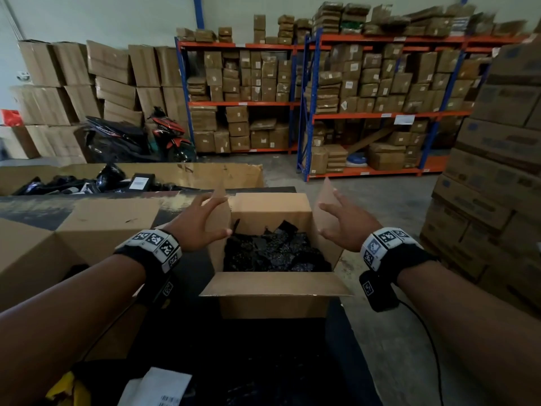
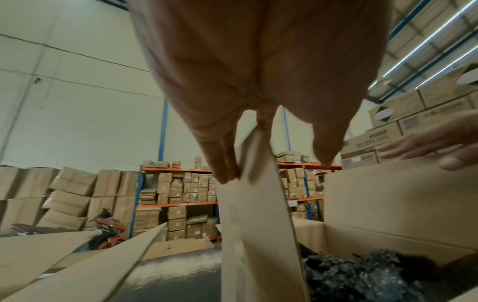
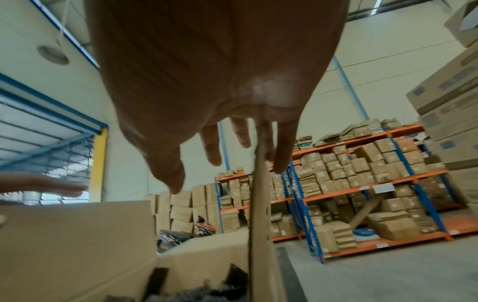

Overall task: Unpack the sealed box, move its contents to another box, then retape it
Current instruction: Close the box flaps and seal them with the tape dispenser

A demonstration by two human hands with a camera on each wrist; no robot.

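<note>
A small cardboard box (image 1: pixel 275 303) stands open on the dark table, filled with black plastic-wrapped packets (image 1: pixel 272 247). Its left flap (image 2: pixel 258 224) and right flap (image 3: pixel 258 224) stand upright; the near flap lies folded outward. My left hand (image 1: pixel 205 221) straddles the left flap with straight fingers outside and thumb inside, away from the cardboard. My right hand (image 1: pixel 342 221) does the same on the right flap, fingers spread and straight. Neither hand curls round anything. A larger open box (image 1: pixel 87 230) sits to the left.
A wide cardboard bin (image 1: pixel 190 174) with black parcels stands behind the table. A white label sheet (image 1: pixel 158 388) and something yellow (image 1: pixel 64 388) lie at the near edge. Stacked cartons (image 1: pixel 497 186) rise on the right, shelving (image 1: pixel 380 112) and a motorbike (image 1: pixel 140 139) beyond.
</note>
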